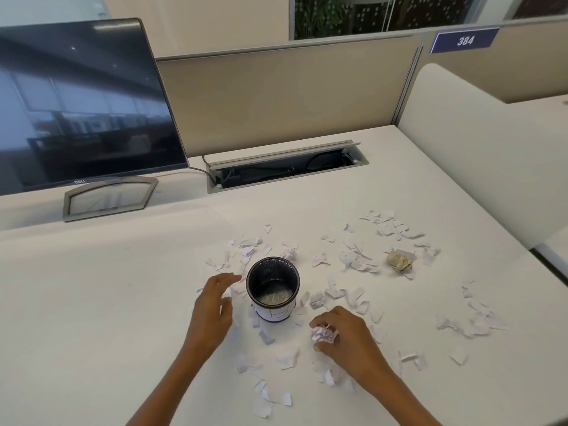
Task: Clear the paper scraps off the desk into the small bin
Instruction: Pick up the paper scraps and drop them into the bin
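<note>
I am at a big white tabletop with little bits of torn white paper all over it. The small bin stands upright in the middle, just in front of me. It is a dark mesh cup with a white band low on its side, and I can see some paper bits down at its bottom. My left hand is open with the fingers spread, right beside the bin on its left, over a few scraps. My right hand is curled shut around a bunch of crumpled white paper, near the bin on its right. More scraps lie around the bin, close to me, and far off to the right. A tan crumpled ball sits among the scraps on the right, well apart from the bin. A small white crumpled ball sits just behind the bin. At the back left stands a dark monitor on a grey stand. Next to it is an open cable slot with black wires inside. A tan wall panel runs behind the tabletop, and a blue sign up on the right says 384.
</note>
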